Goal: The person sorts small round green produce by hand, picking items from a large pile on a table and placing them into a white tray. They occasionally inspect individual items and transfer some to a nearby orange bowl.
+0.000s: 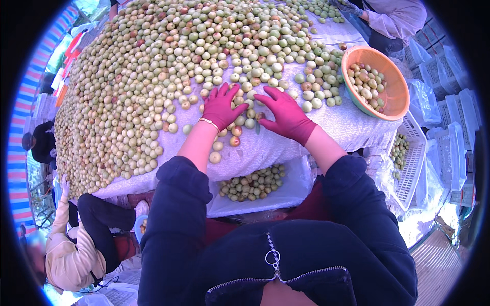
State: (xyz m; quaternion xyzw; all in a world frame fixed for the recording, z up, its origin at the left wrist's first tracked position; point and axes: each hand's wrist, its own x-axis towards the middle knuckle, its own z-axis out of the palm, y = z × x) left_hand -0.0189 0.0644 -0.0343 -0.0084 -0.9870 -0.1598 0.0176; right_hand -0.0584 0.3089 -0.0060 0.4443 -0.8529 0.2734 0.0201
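Both hands wear magenta gloves among pale green and reddish round fruits (143, 66) spread over a white cloth-covered table (316, 132). My left hand (221, 107) is open, palm down, with fingers spread on or just over the fruits. My right hand (282, 113) is also open, palm down, its fingertips by a few fruits and its thumb next to a reddish one. A green leaf (258, 127) lies between the hands, and several fruits (235, 141) sit loose below them. Below the table edge, a white lined crate (222, 206) holds more fruit.
An orange basket (395, 86) of fruit stands at right, above a white crate (406, 188) of fruit. Stacked crates (449, 137) line the right side. A co-worker (71, 250) sits lower left, another (41, 145) is at far left, and another (393, 20) works at upper right.
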